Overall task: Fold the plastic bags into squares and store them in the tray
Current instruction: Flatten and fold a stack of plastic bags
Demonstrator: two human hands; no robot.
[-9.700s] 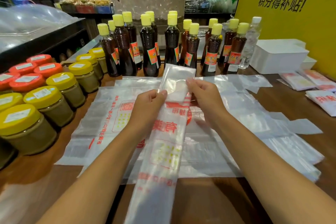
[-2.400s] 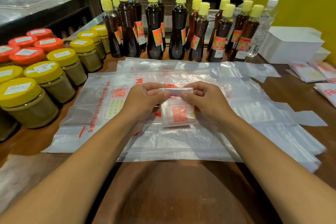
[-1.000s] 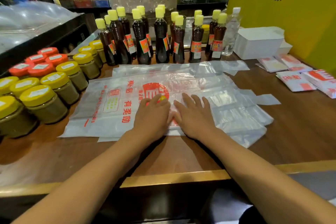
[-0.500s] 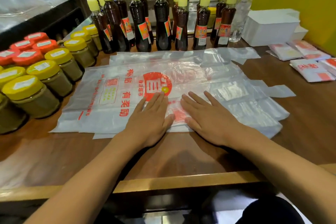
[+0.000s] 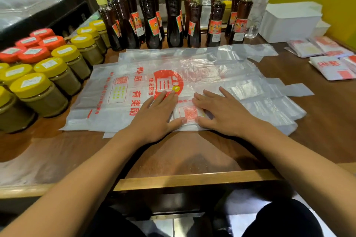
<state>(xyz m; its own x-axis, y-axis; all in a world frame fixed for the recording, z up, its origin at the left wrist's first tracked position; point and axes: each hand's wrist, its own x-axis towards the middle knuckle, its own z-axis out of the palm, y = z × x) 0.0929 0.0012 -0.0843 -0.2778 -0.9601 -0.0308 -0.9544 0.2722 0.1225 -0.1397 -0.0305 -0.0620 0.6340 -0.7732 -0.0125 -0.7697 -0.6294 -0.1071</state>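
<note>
Hands lie flat: left hand and right hand, fingers spread, press a folded bag onto the bag pile. Folded squares sit on the counter near the white tray.

Just one head-worn wide-angle cam, looking forward and down from close over the worktop, forearms reaching in from the bottom edge.

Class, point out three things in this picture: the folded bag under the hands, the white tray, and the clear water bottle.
folded bag (image 5: 189, 114), head view, red printed patch.
white tray (image 5: 289, 25), head view, front wall.
clear water bottle (image 5: 257, 9), head view, body.
</note>
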